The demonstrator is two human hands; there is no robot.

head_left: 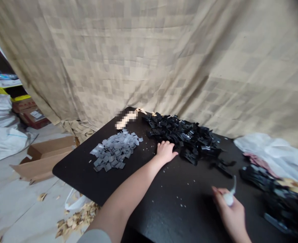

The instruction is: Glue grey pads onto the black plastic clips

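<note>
Bottle (228, 199) sat clasped in your right hand (231, 213) at four o'clock; well apart, your left hand (166, 152), grip impossible to tell, lay at the black pieces' (189, 133) seven-o'clock edge, where light fingers likely served best.

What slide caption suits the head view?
Left hand by the black pieces, right hand holding a white nozzled object, gray pieces nearby.

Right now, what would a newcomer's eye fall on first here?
Probably the large heap of black pieces along the far side of the dark table, with the left hand at the heap's near edge. Left of both lies a smaller pile of gray pieces. Closer in, the right hand holds a white bottle with a curved nozzle.
</note>
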